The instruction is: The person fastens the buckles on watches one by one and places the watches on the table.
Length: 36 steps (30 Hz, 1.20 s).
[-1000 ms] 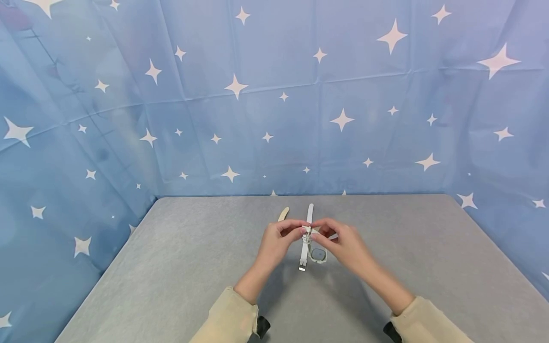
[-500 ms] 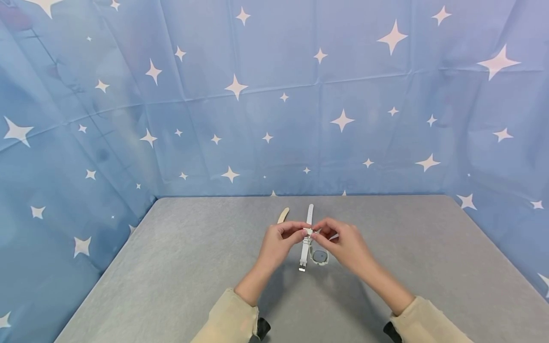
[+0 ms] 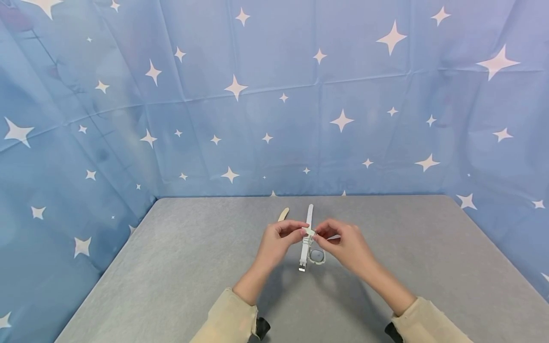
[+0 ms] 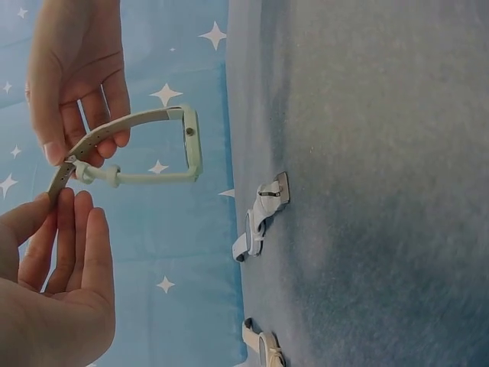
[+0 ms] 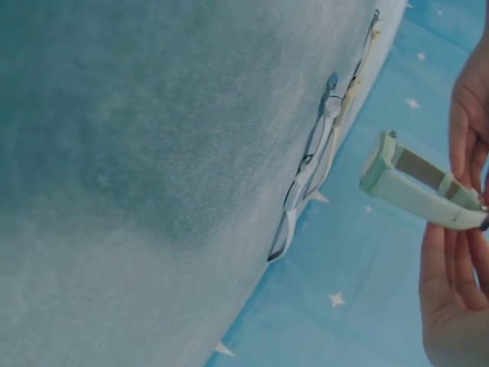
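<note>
Nearest us, two beige sleeves (image 3: 233,317) reach in over the near edge of the grey table (image 3: 171,286), a dark band (image 3: 262,327) showing under the left cuff. Beyond them we see the left hand (image 3: 273,245) and the right hand (image 3: 349,245) meeting above the table, fingertips close together. Between them hangs a pale green watch (image 5: 419,200), held up off the surface, its case lower and on the near side, its two straps meeting at the fingers in a loop. The left hand's thumb and fingertips are closed in a pinch on the end of the holed strap; the right hand's thumb and fingers pinch just beside it, at the buckle end. We cannot tell whether the buckle is fastened. Below, and partly hidden by the hands, we find a white watch (image 3: 304,252) lying lengthwise on the table, its metal buckle (image 3: 302,268) at the near end. To its left lies a beige watch (image 3: 283,215), mostly covered by the left hand in the head view. Behind the table's far edge, we face a blue curtain (image 3: 274,114) with white stars.
</note>
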Available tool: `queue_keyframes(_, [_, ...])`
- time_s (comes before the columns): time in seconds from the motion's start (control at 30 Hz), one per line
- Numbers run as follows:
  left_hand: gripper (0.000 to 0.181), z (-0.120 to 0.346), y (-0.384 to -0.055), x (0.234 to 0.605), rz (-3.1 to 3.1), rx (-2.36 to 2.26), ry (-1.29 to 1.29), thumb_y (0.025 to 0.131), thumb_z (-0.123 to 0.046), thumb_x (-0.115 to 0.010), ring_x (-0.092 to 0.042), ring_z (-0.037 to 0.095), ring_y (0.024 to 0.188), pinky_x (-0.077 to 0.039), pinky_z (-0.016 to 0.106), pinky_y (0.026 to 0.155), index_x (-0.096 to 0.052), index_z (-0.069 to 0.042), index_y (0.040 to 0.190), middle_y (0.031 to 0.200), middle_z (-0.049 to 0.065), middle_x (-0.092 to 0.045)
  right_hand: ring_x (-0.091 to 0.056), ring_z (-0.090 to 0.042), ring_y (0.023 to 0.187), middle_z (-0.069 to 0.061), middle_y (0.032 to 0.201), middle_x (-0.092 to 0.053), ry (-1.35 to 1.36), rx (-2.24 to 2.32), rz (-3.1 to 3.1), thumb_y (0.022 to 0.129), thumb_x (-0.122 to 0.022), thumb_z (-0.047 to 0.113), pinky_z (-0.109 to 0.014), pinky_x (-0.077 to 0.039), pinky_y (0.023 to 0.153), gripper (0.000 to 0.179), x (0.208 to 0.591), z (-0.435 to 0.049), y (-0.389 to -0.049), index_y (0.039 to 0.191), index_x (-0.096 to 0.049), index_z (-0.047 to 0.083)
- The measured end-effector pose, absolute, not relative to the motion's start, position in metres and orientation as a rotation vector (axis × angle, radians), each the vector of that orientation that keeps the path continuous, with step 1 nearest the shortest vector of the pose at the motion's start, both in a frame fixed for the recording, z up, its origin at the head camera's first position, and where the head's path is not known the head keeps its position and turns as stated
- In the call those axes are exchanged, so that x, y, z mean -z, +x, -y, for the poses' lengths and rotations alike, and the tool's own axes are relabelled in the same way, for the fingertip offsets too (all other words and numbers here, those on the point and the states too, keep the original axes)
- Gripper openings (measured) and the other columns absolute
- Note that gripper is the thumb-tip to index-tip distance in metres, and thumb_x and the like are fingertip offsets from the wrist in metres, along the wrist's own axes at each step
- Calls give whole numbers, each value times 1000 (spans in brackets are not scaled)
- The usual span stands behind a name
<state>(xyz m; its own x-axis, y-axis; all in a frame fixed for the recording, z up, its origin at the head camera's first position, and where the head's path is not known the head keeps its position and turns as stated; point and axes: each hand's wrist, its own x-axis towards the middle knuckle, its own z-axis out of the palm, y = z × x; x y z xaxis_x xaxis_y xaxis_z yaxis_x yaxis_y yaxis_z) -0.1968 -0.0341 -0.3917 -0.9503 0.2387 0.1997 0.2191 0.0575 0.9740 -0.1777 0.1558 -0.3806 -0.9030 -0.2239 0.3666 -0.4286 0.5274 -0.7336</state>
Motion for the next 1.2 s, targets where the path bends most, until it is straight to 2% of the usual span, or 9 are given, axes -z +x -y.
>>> queue_keyframes(0.4, [20,36,-198,390,-2236,-2133,463,93,-11,-69,-67,5,84,-59,25,84,-73,2,109,102,24,-71,-72,-9,81,-1,89,-76,556,-1356,2508,88,-75,9,-26,-61,72,8,384,-161,-177,95,-71,11])
queue_keyframes(0.67, [19,37,-198,389,-2230,-2167,445,93,-9,-69,-71,25,92,-60,28,84,-73,3,107,101,25,-71,-72,-9,82,-3,89,-76,560,-1403,2491,88,-75,6,-27,-61,73,9,386,-162,-177,95,-71,9])
queue_keyframes(0.8, [19,37,-199,388,-2220,-2178,444,93,-8,-69,-71,29,94,-60,28,83,-73,4,108,100,25,-71,-72,-9,82,-4,89,-76,567,-1415,2478,87,-75,4,-26,-61,74,9,388,-163,-178,95,-71,8])
queue_keyframes(1.03, [21,39,-199,386,-2160,-2208,439,93,-5,-68,-68,4,84,-60,29,85,-71,7,110,100,22,-71,-72,-8,81,-4,88,-76,563,-1413,2475,86,-75,4,-24,-61,73,10,389,-164,-178,94,-71,9])
queue_keyframes(1.2, [21,40,-200,387,-2153,-2219,448,93,-4,-67,-69,3,84,-60,28,84,-70,8,110,102,25,-70,-72,-6,80,-4,87,-76,572,-1402,2465,85,-76,2,-22,-60,72,11,391,-164,-179,94,-71,7])
